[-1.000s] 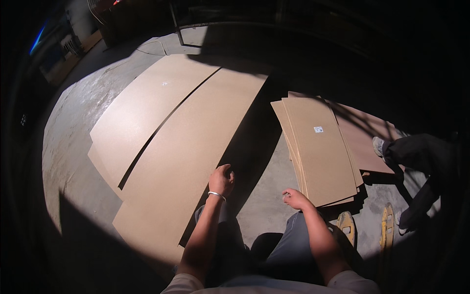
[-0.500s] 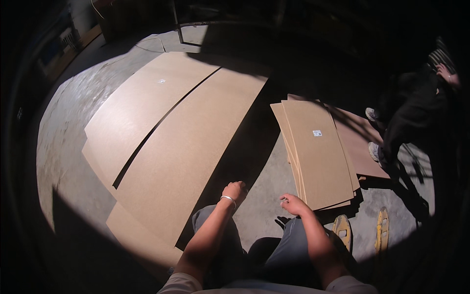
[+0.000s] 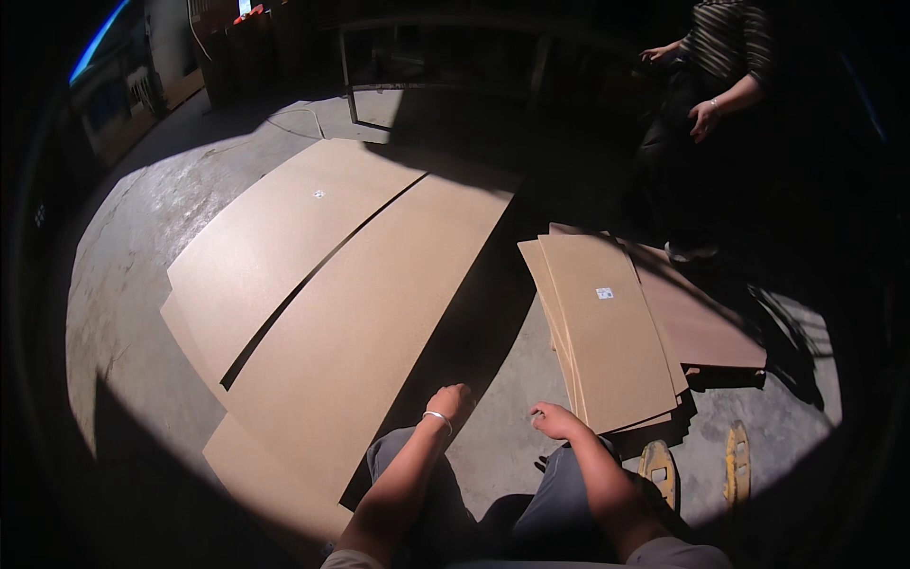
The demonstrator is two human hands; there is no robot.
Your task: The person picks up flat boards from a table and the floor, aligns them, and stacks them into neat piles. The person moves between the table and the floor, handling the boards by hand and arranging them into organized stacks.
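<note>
While the right hand (image 3: 557, 422) hangs half-open and seemingly empty just beside the pile of brown boards (image 3: 621, 356) at centre right, I cannot tell the grip of the left hand (image 3: 453, 404), which is turned away. The wide panels (image 3: 379, 284), centre left, probably lie flat to avoid bending. A white label (image 3: 604, 293) marks the pile, a small sticker (image 3: 318, 193) one panel; neither is legible.

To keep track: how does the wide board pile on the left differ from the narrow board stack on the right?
The wide board pile looks larger than the narrow board stack. The pile's top shows two boards side by side; the stack's top shows one. In the picture, the pile slants up and right, the stack up and left. Both are tan.
</note>
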